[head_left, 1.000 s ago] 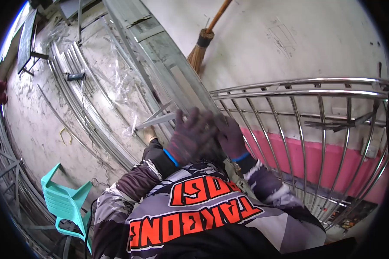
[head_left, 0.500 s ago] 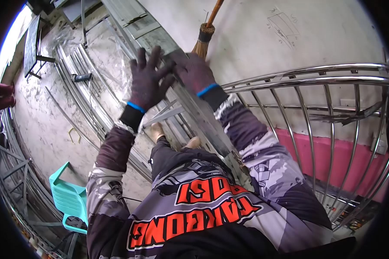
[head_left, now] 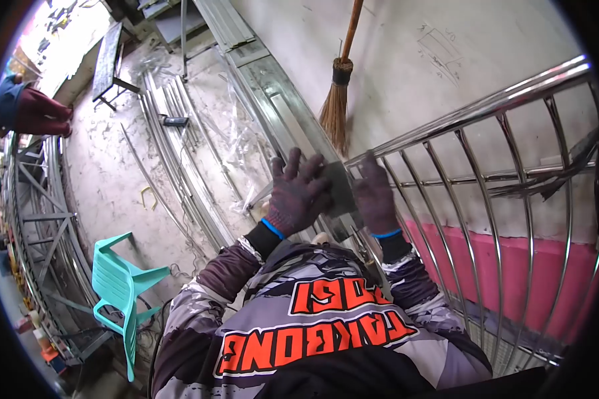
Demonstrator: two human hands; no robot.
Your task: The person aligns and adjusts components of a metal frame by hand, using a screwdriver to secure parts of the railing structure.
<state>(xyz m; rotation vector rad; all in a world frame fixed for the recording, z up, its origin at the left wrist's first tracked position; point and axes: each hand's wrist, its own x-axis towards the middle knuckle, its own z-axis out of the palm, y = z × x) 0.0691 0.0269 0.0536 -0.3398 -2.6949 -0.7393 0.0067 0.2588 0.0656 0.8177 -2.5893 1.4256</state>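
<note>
My left hand (head_left: 298, 193), in a dark knit glove with a blue cuff edge, has its fingers spread over the long metal-covered bench. My right hand (head_left: 377, 203), gloved alike, is at the bench's right side with its fingers stretched out. Between the two hands lies a dark grey flat piece (head_left: 343, 193), and the fingers of both overlap its edges in this view. Under and beyond it, long flat metal strips (head_left: 263, 83) run along the bench away from me.
A curved steel railing (head_left: 486, 116) stands at the right, before a pink-and-white wall. A straw broom (head_left: 336, 106) leans on the wall. Metal lengths (head_left: 173, 159) lie on the floor at left, near a turquoise plastic chair (head_left: 116, 279). Another person (head_left: 36, 113) is at far left.
Both hands have come back toward my body along the bench, with the dark flat piece still between them. The view has shifted, showing more of the other person at left.
</note>
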